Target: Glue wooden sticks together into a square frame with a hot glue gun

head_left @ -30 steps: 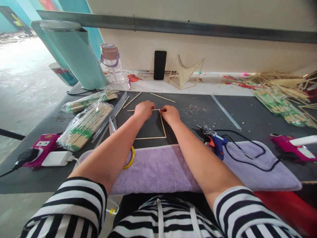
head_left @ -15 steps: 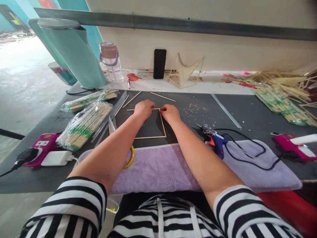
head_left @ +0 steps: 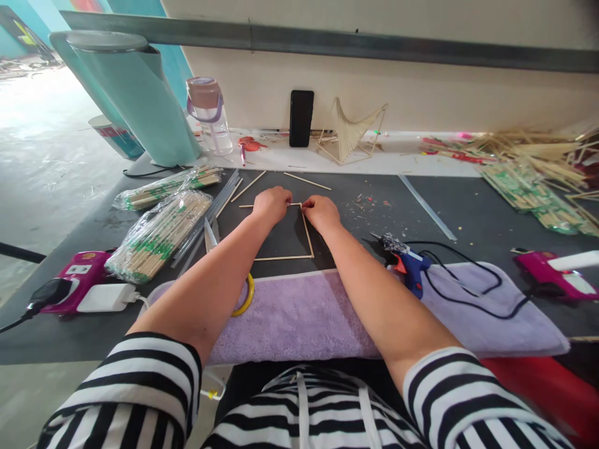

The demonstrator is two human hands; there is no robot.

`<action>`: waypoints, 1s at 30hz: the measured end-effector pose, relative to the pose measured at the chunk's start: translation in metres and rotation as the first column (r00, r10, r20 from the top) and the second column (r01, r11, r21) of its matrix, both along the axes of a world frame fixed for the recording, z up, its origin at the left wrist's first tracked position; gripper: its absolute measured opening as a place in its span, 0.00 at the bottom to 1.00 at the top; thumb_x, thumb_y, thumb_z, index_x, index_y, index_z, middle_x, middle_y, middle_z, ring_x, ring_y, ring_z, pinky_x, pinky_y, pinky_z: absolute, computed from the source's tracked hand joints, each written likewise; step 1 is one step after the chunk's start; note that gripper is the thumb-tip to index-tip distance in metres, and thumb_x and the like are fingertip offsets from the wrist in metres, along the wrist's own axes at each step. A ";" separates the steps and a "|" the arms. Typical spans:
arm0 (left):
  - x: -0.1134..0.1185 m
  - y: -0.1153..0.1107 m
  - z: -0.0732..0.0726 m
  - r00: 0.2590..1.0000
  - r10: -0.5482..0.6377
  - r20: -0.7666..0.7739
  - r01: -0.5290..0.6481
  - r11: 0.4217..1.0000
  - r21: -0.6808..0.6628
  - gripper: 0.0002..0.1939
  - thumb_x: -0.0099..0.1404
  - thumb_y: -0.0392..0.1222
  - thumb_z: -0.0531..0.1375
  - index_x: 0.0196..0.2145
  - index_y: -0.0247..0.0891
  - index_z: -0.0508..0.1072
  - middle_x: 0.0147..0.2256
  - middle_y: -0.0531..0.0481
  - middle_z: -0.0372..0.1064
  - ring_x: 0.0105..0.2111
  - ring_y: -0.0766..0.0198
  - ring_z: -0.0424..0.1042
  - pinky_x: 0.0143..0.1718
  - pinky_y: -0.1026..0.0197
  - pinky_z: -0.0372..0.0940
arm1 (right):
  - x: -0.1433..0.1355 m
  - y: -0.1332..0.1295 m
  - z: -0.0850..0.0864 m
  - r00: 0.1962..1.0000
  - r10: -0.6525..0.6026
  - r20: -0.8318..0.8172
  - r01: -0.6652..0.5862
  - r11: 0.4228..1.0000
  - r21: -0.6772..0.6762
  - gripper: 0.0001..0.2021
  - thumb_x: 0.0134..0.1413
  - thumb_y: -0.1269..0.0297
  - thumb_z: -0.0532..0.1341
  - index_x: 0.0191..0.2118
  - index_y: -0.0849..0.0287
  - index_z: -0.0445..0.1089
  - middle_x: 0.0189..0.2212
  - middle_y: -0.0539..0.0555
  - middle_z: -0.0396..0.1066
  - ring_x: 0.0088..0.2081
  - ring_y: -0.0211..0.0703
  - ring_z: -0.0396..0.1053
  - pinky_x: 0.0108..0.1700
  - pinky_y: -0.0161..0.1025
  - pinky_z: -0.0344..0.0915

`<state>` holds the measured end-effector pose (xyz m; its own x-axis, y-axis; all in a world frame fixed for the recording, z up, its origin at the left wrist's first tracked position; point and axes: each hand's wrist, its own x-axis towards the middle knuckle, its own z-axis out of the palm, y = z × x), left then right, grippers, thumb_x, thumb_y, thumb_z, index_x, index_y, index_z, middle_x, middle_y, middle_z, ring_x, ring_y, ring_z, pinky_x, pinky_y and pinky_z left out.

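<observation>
On the dark table, thin wooden sticks lie joined at corners, part of a square outline. My left hand (head_left: 272,206) is closed on the far stick (head_left: 246,206), which runs out to its left. At the far right corner, the fingertips of my right hand (head_left: 322,212) pinch the end of the side stick (head_left: 307,236), where it meets the far one. A near stick (head_left: 284,257) runs left from the side stick's lower end, partly behind my left forearm. Scissors (head_left: 243,298) with yellow handles lie under that forearm.
Bagged sticks (head_left: 159,237) and clear glue sticks (head_left: 223,193) lie left. A blue glue gun (head_left: 412,268) with its cord rests right, partly on a purple towel (head_left: 299,318). A phone (head_left: 301,118), a stick model (head_left: 352,134), a bottle (head_left: 210,118) and a jug (head_left: 135,100) stand behind.
Both hands keep their hold at the far corner of the sticks. The whole view has shifted very slightly; nothing else visibly differs.
</observation>
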<state>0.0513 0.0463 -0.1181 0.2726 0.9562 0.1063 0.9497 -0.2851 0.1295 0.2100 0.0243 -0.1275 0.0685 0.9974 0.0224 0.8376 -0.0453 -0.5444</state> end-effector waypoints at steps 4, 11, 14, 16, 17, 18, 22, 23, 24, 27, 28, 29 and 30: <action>0.000 0.000 0.000 1.000 -0.005 -0.002 0.005 1.000 0.008 0.14 0.67 0.39 0.54 0.42 0.47 0.79 0.46 0.49 0.75 0.46 0.57 0.73 0.38 0.60 0.62 | 0.000 0.000 0.000 1.000 0.000 0.006 0.000 1.000 0.008 0.09 0.57 0.65 0.62 0.40 0.53 0.79 0.43 0.53 0.79 0.46 0.46 0.74 0.46 0.38 0.67; 0.001 0.000 0.001 1.000 0.000 -0.015 0.000 1.000 -0.005 0.15 0.67 0.39 0.53 0.43 0.47 0.79 0.47 0.48 0.75 0.46 0.56 0.73 0.39 0.59 0.62 | 0.000 0.000 -0.001 1.000 0.009 0.008 -0.009 1.000 0.014 0.09 0.56 0.65 0.62 0.41 0.53 0.79 0.43 0.54 0.79 0.46 0.46 0.74 0.46 0.39 0.67; 0.001 0.000 0.001 1.000 0.006 -0.013 -0.006 1.000 -0.013 0.15 0.67 0.39 0.53 0.43 0.48 0.79 0.47 0.49 0.75 0.47 0.57 0.73 0.40 0.59 0.63 | 0.001 0.000 -0.001 1.000 0.002 0.006 -0.002 1.000 0.006 0.09 0.56 0.64 0.62 0.41 0.53 0.79 0.43 0.53 0.79 0.45 0.46 0.74 0.46 0.39 0.67; 0.001 0.001 0.001 1.000 0.006 -0.010 -0.006 1.000 -0.010 0.15 0.67 0.39 0.54 0.43 0.48 0.79 0.47 0.49 0.75 0.47 0.56 0.73 0.39 0.59 0.63 | 0.000 0.000 -0.001 1.000 0.001 0.003 -0.001 1.000 0.006 0.09 0.56 0.64 0.63 0.40 0.53 0.79 0.43 0.53 0.79 0.45 0.46 0.74 0.46 0.39 0.67; 0.001 0.001 0.000 1.000 0.003 -0.008 -0.003 1.000 -0.006 0.15 0.67 0.39 0.54 0.43 0.48 0.79 0.47 0.49 0.75 0.46 0.56 0.73 0.39 0.59 0.63 | 0.000 0.001 -0.001 1.000 0.003 0.001 -0.003 1.000 0.009 0.09 0.56 0.64 0.63 0.40 0.53 0.79 0.43 0.53 0.80 0.45 0.46 0.74 0.46 0.39 0.67; 0.001 0.001 0.000 1.000 0.001 -0.007 -0.001 1.000 -0.003 0.15 0.66 0.39 0.54 0.42 0.48 0.79 0.47 0.49 0.75 0.46 0.56 0.73 0.39 0.59 0.63 | 0.000 0.000 -0.001 1.000 0.005 0.000 -0.005 1.000 0.012 0.09 0.56 0.64 0.63 0.40 0.53 0.79 0.43 0.53 0.80 0.45 0.46 0.74 0.46 0.39 0.67; 0.000 0.000 -0.001 1.000 -0.006 -0.002 0.006 1.000 0.015 0.15 0.66 0.39 0.53 0.42 0.47 0.80 0.46 0.49 0.75 0.46 0.55 0.73 0.38 0.59 0.62 | 0.000 -0.001 -0.001 1.000 0.000 -0.001 0.000 1.000 0.011 0.09 0.56 0.64 0.62 0.40 0.53 0.79 0.43 0.54 0.80 0.46 0.47 0.74 0.46 0.39 0.67; 0.000 -0.001 -0.001 1.000 -0.004 -0.001 0.004 1.000 0.015 0.15 0.67 0.39 0.53 0.42 0.47 0.80 0.46 0.49 0.75 0.46 0.55 0.73 0.37 0.59 0.62 | -0.001 -0.001 0.000 1.000 -0.002 0.001 0.002 1.000 0.008 0.09 0.56 0.64 0.62 0.40 0.54 0.79 0.43 0.54 0.80 0.46 0.48 0.74 0.46 0.39 0.67; 0.000 -0.001 -0.001 1.000 -0.001 0.000 0.001 1.000 0.015 0.15 0.67 0.40 0.53 0.42 0.47 0.79 0.46 0.49 0.75 0.45 0.55 0.73 0.37 0.59 0.62 | -0.001 -0.002 0.000 1.000 -0.003 0.002 0.003 1.000 0.007 0.09 0.56 0.64 0.62 0.40 0.54 0.79 0.43 0.54 0.80 0.46 0.48 0.74 0.46 0.39 0.67; 0.001 -0.002 0.000 1.000 0.003 0.003 -0.003 1.000 0.009 0.15 0.67 0.40 0.53 0.42 0.47 0.79 0.46 0.49 0.75 0.45 0.55 0.73 0.37 0.59 0.62 | -0.001 -0.002 0.001 1.000 0.000 0.002 0.000 1.000 0.007 0.09 0.56 0.64 0.62 0.41 0.53 0.79 0.44 0.53 0.80 0.47 0.47 0.74 0.46 0.39 0.67; 0.001 -0.002 0.001 1.000 0.001 0.004 -0.001 1.000 0.008 0.15 0.67 0.40 0.53 0.42 0.47 0.79 0.46 0.48 0.75 0.46 0.55 0.73 0.37 0.59 0.62 | 0.000 -0.002 0.001 1.000 0.002 0.002 -0.002 1.000 0.010 0.09 0.56 0.64 0.62 0.40 0.53 0.79 0.43 0.53 0.80 0.46 0.47 0.74 0.46 0.39 0.67; 0.001 -0.002 0.001 1.000 0.001 0.005 -0.001 1.000 0.006 0.15 0.67 0.40 0.53 0.42 0.47 0.79 0.46 0.48 0.75 0.46 0.55 0.73 0.37 0.59 0.62 | 0.000 -0.002 0.001 1.000 0.004 0.001 -0.004 1.000 0.011 0.09 0.56 0.64 0.62 0.40 0.54 0.79 0.43 0.53 0.80 0.46 0.47 0.74 0.46 0.39 0.67; 0.001 -0.002 0.001 1.000 0.002 0.005 -0.002 1.000 0.004 0.15 0.67 0.40 0.54 0.42 0.47 0.79 0.46 0.49 0.75 0.46 0.55 0.73 0.37 0.59 0.62 | 0.000 -0.002 0.001 1.000 0.005 0.000 -0.005 1.000 0.013 0.09 0.56 0.64 0.62 0.40 0.54 0.79 0.43 0.54 0.80 0.46 0.47 0.74 0.46 0.39 0.67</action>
